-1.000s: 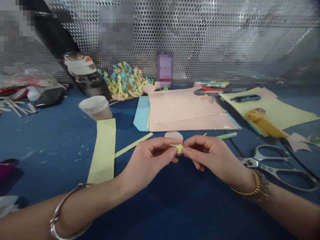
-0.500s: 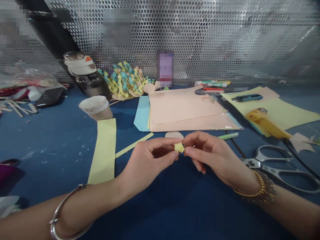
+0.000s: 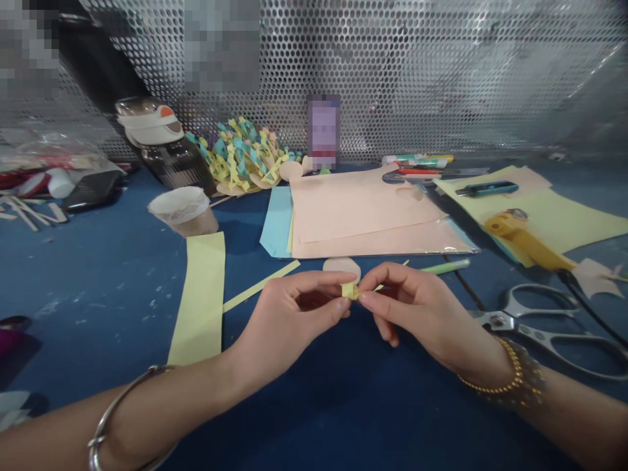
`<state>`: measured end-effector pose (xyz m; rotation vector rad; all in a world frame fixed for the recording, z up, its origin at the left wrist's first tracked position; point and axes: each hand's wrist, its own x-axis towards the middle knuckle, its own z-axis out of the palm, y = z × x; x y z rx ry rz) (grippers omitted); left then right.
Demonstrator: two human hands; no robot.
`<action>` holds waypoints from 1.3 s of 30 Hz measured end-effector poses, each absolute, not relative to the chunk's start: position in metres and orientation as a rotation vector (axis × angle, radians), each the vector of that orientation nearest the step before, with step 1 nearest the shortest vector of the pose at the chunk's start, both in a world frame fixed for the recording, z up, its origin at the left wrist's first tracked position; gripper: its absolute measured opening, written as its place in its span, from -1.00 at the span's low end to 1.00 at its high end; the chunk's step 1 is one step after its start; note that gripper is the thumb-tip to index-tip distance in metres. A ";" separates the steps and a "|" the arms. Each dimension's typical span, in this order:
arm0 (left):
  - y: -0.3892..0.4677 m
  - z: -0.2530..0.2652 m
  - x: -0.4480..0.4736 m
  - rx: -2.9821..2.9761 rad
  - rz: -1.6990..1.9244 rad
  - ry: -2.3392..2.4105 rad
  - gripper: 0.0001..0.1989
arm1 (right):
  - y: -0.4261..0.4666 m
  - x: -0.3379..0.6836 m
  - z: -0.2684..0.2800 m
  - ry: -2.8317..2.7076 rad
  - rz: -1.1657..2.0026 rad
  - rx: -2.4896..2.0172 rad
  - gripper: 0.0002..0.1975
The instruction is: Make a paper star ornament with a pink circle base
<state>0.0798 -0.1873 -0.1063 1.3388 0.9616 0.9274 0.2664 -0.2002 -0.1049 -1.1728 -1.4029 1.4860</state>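
Note:
Between both hands is a small folded yellow paper strip [image 3: 348,290]. My left hand [image 3: 299,304] pinches its folded end between thumb and forefinger. My right hand [image 3: 405,294] is closed on the other side, thumb and fingertips pressed at the paper, with a thin yellow end showing behind the fingers. Just beyond the fingertips lies a pale paper disc [image 3: 342,267]. Left of my left hand are a loose narrow yellow strip [image 3: 262,286] and a wider yellow paper sheet [image 3: 201,294] on the blue table.
Silver scissors [image 3: 534,327] lie by my right wrist, below a yellow glue gun [image 3: 530,242]. Pink paper sheets [image 3: 363,209] lie ahead. A paper cup [image 3: 184,212], a dark bottle [image 3: 167,150] and a heap of curled paper strips [image 3: 245,154] stand at back left.
The yellow strip has turned between my fingers: its folded knot shape now shows a flat band, and a thin end appears behind my right fingers. Both hands stay nearly in place.

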 end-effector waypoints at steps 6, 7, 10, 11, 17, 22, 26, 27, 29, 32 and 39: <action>-0.189 -0.104 0.080 1.409 0.934 1.023 -0.75 | -0.204 0.264 -0.106 -1.297 1.549 -1.170 -0.85; -0.189 -0.104 0.080 1.419 0.933 1.026 -0.75 | -0.204 0.264 -0.107 -1.284 1.550 -1.170 -0.85; -0.190 -0.104 0.080 1.453 0.931 1.040 -0.74 | -0.205 0.263 -0.108 -1.250 1.554 -1.161 -0.86; -0.190 -0.104 0.080 1.463 0.931 1.048 -0.74 | -0.206 0.262 -0.108 -1.241 1.558 -1.154 -0.86; -0.192 -0.104 0.079 1.510 0.920 1.079 -0.75 | -0.207 0.261 -0.109 -1.178 1.578 -1.118 -0.87; -0.191 -0.104 0.080 1.562 0.919 1.072 -0.75 | -0.207 0.259 -0.108 -1.185 1.568 -1.128 -0.87; -0.191 -0.102 0.081 1.597 0.920 1.088 -0.76 | -0.208 0.260 -0.107 -1.201 1.569 -1.164 -0.87; -0.191 -0.102 0.081 1.603 0.919 1.092 -0.76 | -0.209 0.260 -0.107 -1.210 1.565 -1.173 -0.87; -0.192 -0.101 0.081 1.620 0.923 1.092 -0.77 | -0.209 0.261 -0.107 -1.225 1.556 -1.178 -0.87; -0.193 -0.101 0.080 1.652 0.925 1.097 -0.78 | -0.209 0.261 -0.106 -1.229 1.546 -1.179 -0.86; -0.195 -0.100 0.080 1.685 0.921 1.091 -0.78 | -0.209 0.259 -0.105 -1.257 1.540 -1.202 -0.83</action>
